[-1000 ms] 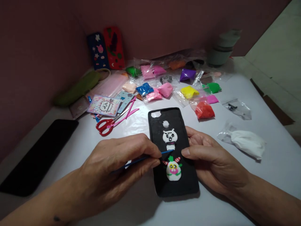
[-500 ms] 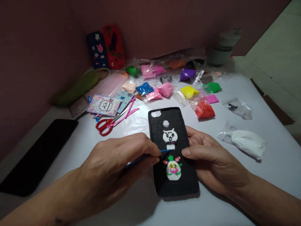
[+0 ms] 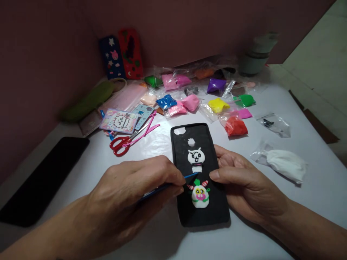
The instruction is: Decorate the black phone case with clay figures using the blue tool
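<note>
1. Since a half-second ago, I see the left hand (image 3: 141,186) shifted slightly down, its blue tool (image 3: 191,176) along with it; the one black phone case (image 3: 206,167) has kept its place.
2. On my feed that case sits over the tabletop (image 3: 92,166), between both hands, carrying two figures: a white eared one (image 3: 196,157) above, a horned one (image 3: 200,198) below.
3. Left grip: pinched around the tool, tip by the upper figure's lower edge. Right hand (image 3: 244,180): grip around the case's edge, thumb on top.
4. Farther out I count one pair of scissors (image 3: 119,145), one white packet (image 3: 286,165), and two upright cases (image 3: 131,54), blue and red.
</note>
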Motion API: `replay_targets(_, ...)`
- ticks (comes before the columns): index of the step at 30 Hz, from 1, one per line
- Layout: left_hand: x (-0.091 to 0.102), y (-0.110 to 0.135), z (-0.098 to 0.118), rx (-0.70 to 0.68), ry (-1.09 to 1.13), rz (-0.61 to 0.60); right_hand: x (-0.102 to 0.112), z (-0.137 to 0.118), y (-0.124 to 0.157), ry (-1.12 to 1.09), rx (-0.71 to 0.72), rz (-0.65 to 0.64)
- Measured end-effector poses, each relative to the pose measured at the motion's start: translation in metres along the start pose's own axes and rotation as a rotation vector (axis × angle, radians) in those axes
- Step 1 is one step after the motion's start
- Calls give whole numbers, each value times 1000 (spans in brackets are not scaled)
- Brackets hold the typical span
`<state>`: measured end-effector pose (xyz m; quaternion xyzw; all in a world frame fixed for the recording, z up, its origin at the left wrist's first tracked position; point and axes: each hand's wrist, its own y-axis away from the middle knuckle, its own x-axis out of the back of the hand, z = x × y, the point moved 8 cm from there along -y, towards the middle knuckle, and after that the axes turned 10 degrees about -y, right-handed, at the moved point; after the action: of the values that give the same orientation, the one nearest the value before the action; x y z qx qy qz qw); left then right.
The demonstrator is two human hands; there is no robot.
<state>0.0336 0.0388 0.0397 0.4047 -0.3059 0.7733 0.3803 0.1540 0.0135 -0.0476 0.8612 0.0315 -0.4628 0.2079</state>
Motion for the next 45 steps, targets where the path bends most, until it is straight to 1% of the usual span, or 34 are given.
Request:
replay_targets(5,-1,-2,-1,-11,-14,20,0,0,0,-13,-5,-14)
replay_targets(11,0,-1,-3,4,-34,53,0,-1,0,1,-1,0)
replay_targets(17,0,-2,0,-19,-16,12,0,-1,0,-15,-2,0)
replay_targets(22,-2,0,-2,8,-6,-20,-1,0,0,12,-3,-31)
replay_targets(30,-2,-1,-1,-5,-15,-1,-1,-1,-2,0,-2,-5)
replay_targets(34,0,-1,-1,-11,-32,37,-1,-1,-2,-4,-5,-10)
replay_targets(45,0,3,-1,-14,-6,9,-1,-1,-1,24,-2,-19)
